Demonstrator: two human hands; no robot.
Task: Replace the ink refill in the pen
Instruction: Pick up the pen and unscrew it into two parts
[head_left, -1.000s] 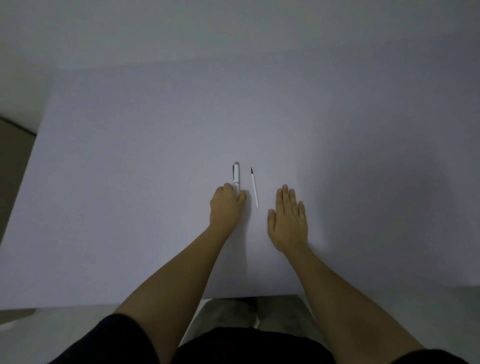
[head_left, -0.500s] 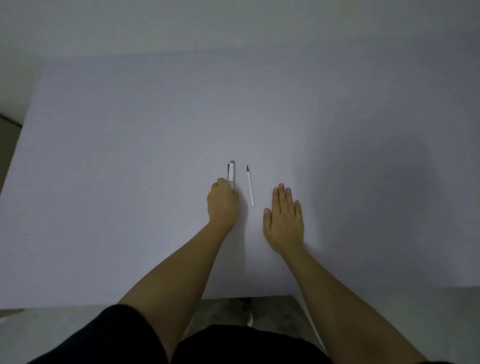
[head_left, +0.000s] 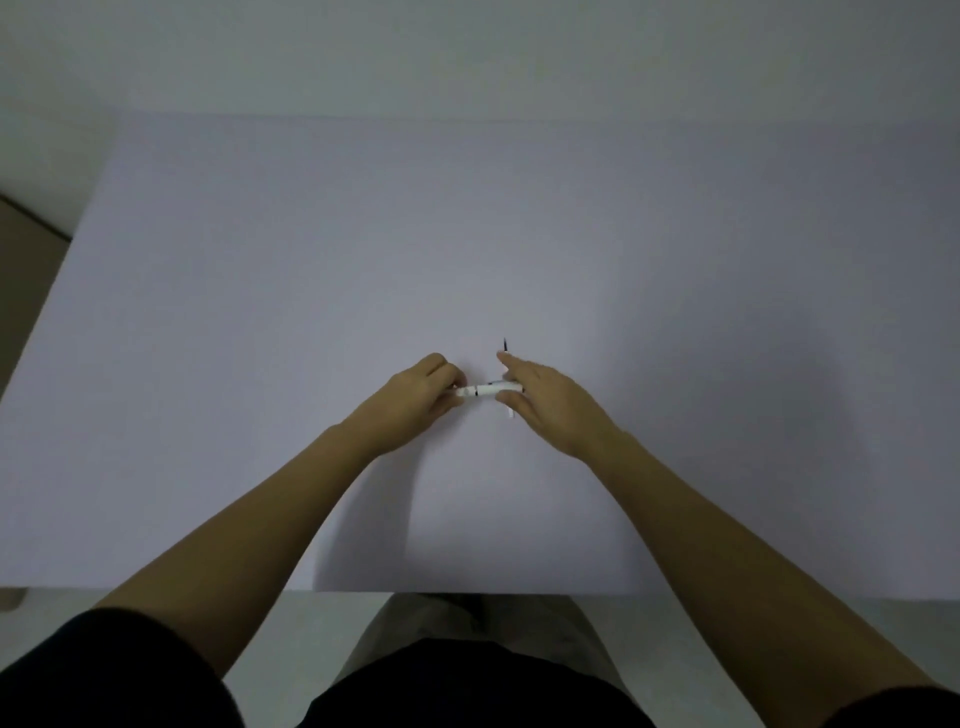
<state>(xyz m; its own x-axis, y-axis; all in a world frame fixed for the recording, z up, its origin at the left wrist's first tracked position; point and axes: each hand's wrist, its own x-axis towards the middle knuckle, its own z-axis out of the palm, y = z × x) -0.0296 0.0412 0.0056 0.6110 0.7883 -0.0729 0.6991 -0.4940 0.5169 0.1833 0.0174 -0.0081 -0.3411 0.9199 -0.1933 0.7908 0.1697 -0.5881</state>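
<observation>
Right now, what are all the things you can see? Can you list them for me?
White plastic pen: one, white with dark bands, held sideways above the table between both hands.
Thin white ink refill: one, white with a dark tip, lying on the table, mostly hidden behind the right hand.
Pale lilac table: one, fills most of the view.
Left hand: one, grip closed on the pen's left end.
Right hand: one, fingers closed on the pen's right end.
</observation>
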